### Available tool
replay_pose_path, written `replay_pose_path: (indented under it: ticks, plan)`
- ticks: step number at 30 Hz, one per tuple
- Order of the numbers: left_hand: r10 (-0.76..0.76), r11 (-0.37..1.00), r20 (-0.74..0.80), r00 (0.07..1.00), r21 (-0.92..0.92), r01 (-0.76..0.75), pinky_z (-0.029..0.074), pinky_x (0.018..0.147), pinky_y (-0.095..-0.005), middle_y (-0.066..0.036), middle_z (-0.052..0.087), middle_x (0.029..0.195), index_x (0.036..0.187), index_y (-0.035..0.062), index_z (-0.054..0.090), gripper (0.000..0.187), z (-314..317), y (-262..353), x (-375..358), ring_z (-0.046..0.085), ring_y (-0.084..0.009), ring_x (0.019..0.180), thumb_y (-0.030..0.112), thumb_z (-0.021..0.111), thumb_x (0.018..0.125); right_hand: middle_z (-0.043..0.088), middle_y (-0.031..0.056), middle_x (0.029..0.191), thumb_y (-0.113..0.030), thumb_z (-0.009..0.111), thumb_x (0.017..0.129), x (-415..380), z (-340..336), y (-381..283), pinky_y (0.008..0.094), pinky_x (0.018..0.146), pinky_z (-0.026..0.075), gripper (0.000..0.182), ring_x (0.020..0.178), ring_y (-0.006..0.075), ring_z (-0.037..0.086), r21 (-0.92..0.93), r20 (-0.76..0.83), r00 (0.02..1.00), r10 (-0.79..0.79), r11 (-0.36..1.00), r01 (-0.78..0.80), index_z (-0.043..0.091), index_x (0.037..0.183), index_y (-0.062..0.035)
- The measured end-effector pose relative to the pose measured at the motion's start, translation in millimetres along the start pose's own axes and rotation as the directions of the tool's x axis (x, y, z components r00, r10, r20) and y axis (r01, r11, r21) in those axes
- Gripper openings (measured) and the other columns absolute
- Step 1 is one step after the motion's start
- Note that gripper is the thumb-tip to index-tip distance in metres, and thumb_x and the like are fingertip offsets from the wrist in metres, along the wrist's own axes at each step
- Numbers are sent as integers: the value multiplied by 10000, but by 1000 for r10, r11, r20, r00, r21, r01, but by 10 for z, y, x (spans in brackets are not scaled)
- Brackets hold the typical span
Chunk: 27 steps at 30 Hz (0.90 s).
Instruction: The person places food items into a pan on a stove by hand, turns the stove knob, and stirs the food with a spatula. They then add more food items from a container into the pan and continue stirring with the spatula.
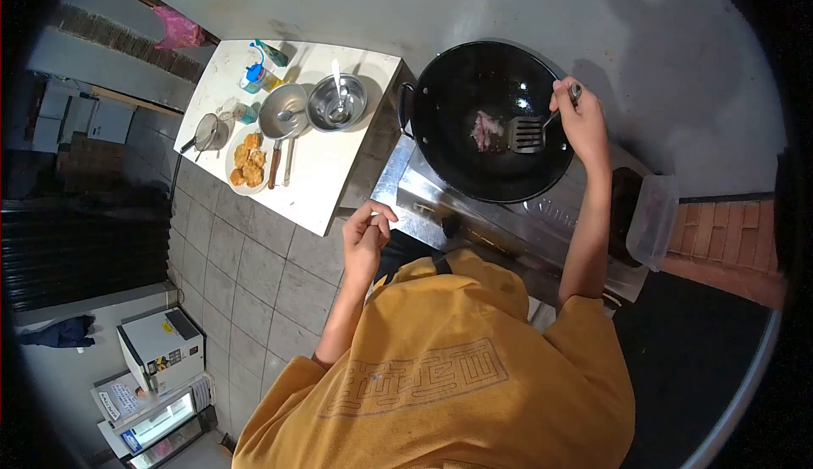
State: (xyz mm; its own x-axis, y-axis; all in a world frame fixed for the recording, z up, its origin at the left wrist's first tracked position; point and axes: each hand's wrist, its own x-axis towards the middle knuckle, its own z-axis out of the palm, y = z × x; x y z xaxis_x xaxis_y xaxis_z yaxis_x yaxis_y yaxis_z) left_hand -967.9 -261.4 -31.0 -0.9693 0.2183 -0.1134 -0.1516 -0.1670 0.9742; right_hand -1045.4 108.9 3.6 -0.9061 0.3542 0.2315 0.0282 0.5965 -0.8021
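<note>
My right hand (581, 122) grips the handle of a slotted spatula (527, 135) over the right side of a black wok (457, 168). The spatula's metal blade lies inside the wok, right beside a small heap of pinkish-white food (486, 132), perhaps chopped meat or onion. Dark, shiny wok surface surrounds the heap. In front of my body, left of the stove (474, 219), hovers my left hand (366, 233). Its fingers are curled in and nothing shows in them. It is apart from the wok and the table.
On the left, a white table (313, 189) carries two steel bowls (339, 126), a plate of fried pieces (248, 164), a knife (274, 164), a strainer (207, 133) and bottles (257, 72). A clear plastic container (654, 219) stands right of the stove. Behind the wok rises a grey wall.
</note>
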Motion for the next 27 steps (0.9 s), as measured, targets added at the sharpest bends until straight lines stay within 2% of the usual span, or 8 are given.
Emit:
replay_pose_path:
  ticks: [4,6,8,12,15,19,22,27]
  plan:
    - [-6,1000,7,1000,2,6,187,482,-228,27,410,583,916,-24,596,369,10,1,17,266,-37,516,-137,293,738,503,8,608,-262,530,1001,69,103,258,292,515,354,336,508,87,394,219,108,989,97,968,-119,553,753,-37]
    - [-9,997,10,1000,75,8,241,484,-222,34,407,580,899,1,586,364,25,37,23,301,-57,508,-131,298,719,535,-13,669,-252,513,1013,64,229,241,234,446,297,303,485,36,373,489,176,965,196,833,-258,552,781,-63]
    - [-8,998,13,1000,68,8,244,484,-221,33,412,582,900,1,587,365,18,37,36,308,-57,511,-131,299,718,537,-17,689,-246,504,1017,28,340,155,210,420,261,298,473,18,369,559,167,968,185,791,-248,544,777,-73]
    - [-21,998,2,1000,64,21,253,487,-216,32,421,585,898,1,589,366,11,41,38,325,-57,518,-130,300,716,489,-20,603,-225,519,1004,-60,400,-131,260,508,344,325,528,61,428,407,137,988,69,906,-120,552,738,-40]
    - [-14,997,1,1000,75,14,259,489,-213,31,423,586,896,1,589,364,9,31,45,326,-57,521,-128,299,718,494,24,598,-212,545,999,-128,437,-373,278,531,356,304,538,84,416,318,35,987,-159,938,140,544,781,0]
    - [-17,997,-7,1000,78,17,263,490,-212,31,422,586,895,3,589,363,25,32,62,327,-56,521,-129,299,720,402,93,572,-200,553,1000,-191,344,-635,325,514,326,289,525,132,348,161,134,980,-149,979,127,509,809,13]
    - [-16,998,2,1000,55,16,265,490,-213,30,424,587,896,5,588,363,21,22,72,331,-56,521,-130,299,722,372,93,569,-199,558,997,-230,302,-761,334,510,320,293,532,135,332,156,151,976,-158,979,134,500,801,11]
    - [-23,998,9,1000,53,23,264,493,-217,28,428,588,900,2,586,360,11,6,69,332,-58,519,-133,303,724,408,97,576,-197,563,992,-259,233,-759,332,509,327,281,534,129,349,129,189,966,-175,980,152,509,807,8]
